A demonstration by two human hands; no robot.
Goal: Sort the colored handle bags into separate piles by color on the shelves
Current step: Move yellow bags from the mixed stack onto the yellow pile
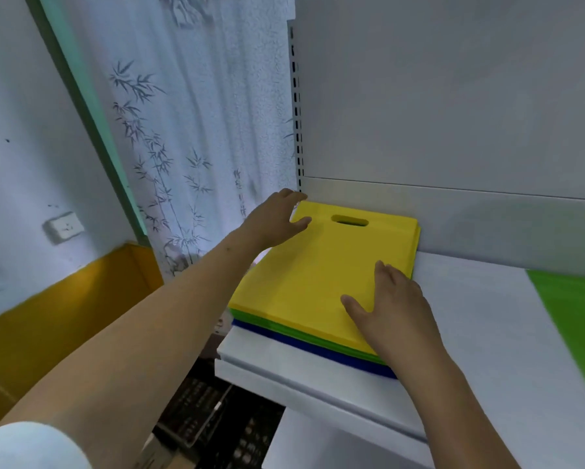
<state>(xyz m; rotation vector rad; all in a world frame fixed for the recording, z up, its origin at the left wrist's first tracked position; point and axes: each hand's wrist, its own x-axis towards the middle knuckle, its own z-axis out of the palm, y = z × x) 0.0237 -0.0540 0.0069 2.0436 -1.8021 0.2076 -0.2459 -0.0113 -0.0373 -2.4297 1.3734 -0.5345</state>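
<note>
We face a white shelf (470, 333) with a grey back panel (453, 96) behind it; to the left hangs a curtain printed with bamboo (189, 130), and lower left a yellow-painted wall band (64, 316). On the left end of the shelf lies the mixed stack of bags (304, 330): a yellow bag (318, 265) on top, green layers beneath it, blue at the bottom; its handle cut-out (349, 220) lies at the far end, so we judge the long axis to run from near to far, leaning a little to the left. A separate green bag (575, 316) lies flat at the right of the shelf, well apart from the stack, which suggests a green pile is begun there.

Our left hand (277, 218) rests at the stack's far left corner, fingers fairly straight and thumb spread, grasping nothing; our right hand (385, 299) lies flat on the near right part of the yellow bag, fingers straight, pressing rather than pinching; so neither grip is closed on anything.

The yellow bag lies directly under both hands; the right hand is nearer its near edge, the left nearer the handle end. We judge the coming move to be lifting or sliding this top bag off, which calls for parting it from the green layers below.
</note>
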